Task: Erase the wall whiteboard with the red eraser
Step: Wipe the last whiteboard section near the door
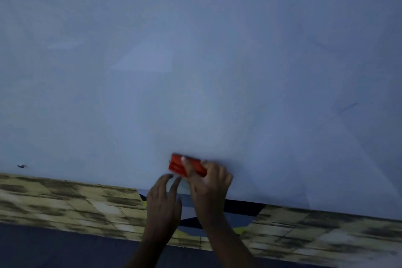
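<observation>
In the head view the eraser [186, 166] is gripped by the right hand [210, 183] low on the whiteboard [195, 61], the left hand [164, 200] lies open-fingered beside it, and the faint mark [347, 108] could be missed if wiping stays low.

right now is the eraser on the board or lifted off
On it: the right hand holds the red eraser against the whiteboard near its bottom edge.
</observation>
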`<state>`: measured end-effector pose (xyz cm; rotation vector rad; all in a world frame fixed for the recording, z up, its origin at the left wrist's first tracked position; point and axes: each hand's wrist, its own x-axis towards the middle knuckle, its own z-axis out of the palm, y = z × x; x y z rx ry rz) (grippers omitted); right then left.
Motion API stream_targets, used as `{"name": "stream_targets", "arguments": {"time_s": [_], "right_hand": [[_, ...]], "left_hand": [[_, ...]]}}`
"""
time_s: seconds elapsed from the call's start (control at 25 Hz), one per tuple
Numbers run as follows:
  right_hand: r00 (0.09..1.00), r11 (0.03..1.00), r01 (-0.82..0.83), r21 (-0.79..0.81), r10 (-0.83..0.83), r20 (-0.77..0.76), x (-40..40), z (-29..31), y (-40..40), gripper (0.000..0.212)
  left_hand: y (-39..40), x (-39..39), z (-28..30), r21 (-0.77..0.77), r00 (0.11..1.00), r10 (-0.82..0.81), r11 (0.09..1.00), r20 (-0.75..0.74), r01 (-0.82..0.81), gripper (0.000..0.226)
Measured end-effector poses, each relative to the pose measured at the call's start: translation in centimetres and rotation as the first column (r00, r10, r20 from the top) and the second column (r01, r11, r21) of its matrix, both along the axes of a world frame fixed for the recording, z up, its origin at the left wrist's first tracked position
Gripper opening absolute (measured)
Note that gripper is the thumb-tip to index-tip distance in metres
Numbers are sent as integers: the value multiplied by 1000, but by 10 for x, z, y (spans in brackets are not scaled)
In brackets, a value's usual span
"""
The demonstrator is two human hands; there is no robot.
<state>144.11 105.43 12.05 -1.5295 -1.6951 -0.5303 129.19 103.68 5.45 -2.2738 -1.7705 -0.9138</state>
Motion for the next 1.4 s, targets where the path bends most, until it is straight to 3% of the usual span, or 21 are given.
{"name": "stream_targets", "arguments": {"time_s": [0.08, 0.2, 0.44, 0.6, 0.76, 0.84, 0.96, 1.12, 1.2, 1.28, 1.4], "right_hand": [[998, 994, -34, -104, 40, 49, -2, -30, -6, 80], [996, 988, -87, -127, 90, 16, 12, -24, -7, 84], [929, 987, 73, 144, -14, -371, 69, 58, -7, 73], [699, 965, 197, 171, -16, -715, 91, 58, -23, 73], [447, 961, 269, 64, -66, -892, 97, 27, -30, 83], [391, 962, 268, -42, -149, -908, 98, 13, -35, 79], [397, 953, 217, -210, -283, -873, 90, -15, -45, 63], [179, 952, 121, -280, -299, -937, 102, -56, -43, 53], [69, 953, 56, -296, -300, -952, 128, -68, -43, 38], [43, 950, 39, -311, -313, -949, 156, -72, -46, 28], [78, 930, 64, -363, -367, -927, 199, -87, -55, 25]], "left_hand": [[4, -19, -1, 74, 999, 0, 997, -41, 3, 38], [10, -36, 1, 108, 997, -45, 993, -69, 53, 38], [39, -4, 49, 345, 985, -171, 923, -26, 169, 40], [56, 6, 70, 460, 975, -213, 861, -61, 217, 44], [58, 20, 56, 431, 960, -243, 858, -137, 279, 52], [55, 27, 48, 390, 955, -252, 872, -156, 294, 49], [48, 39, 44, 353, 951, -256, 885, -172, 302, 45], [44, 57, 43, 332, 954, -248, 897, -169, 292, 40], [38, 72, 37, 319, 955, -253, 903, -153, 290, 41], [29, 88, 27, 277, 964, -236, 924, -124, 262, 45], [15, 114, 14, 218, 964, -234, 941, -130, 258, 50]]}}
